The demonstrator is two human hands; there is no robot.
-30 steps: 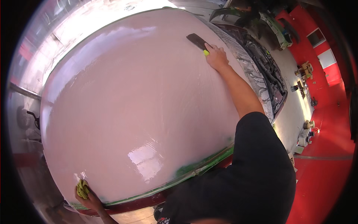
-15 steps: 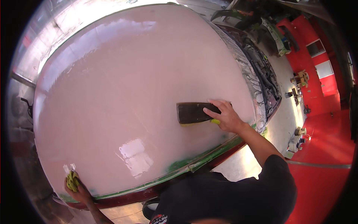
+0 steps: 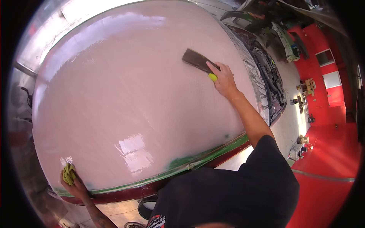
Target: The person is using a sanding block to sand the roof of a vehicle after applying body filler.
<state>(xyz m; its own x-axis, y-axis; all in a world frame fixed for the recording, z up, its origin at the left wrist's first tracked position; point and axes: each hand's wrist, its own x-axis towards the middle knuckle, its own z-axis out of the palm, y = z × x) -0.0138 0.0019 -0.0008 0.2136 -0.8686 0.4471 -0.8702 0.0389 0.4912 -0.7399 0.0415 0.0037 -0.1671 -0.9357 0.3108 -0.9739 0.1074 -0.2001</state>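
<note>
Surface: glossy pink, domed car panel point(image 3: 125, 98), green tape along near edge.
Right hand point(image 3: 224, 78): far right, fingers gripping a flat dark spreader point(image 3: 197, 60).
Left hand point(image 3: 74, 184): near left, fingers clutching crumpled yellow-green cloth point(image 3: 68, 173).

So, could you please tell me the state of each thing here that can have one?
Pink panel: wet and glossy, edge masked with green tape.
Dark block: flat on the panel, held by the right hand.
Yellow-green cloth: bunched, gripped by the left hand at the panel's near edge.
Engine bay: open, uncovered.
</note>
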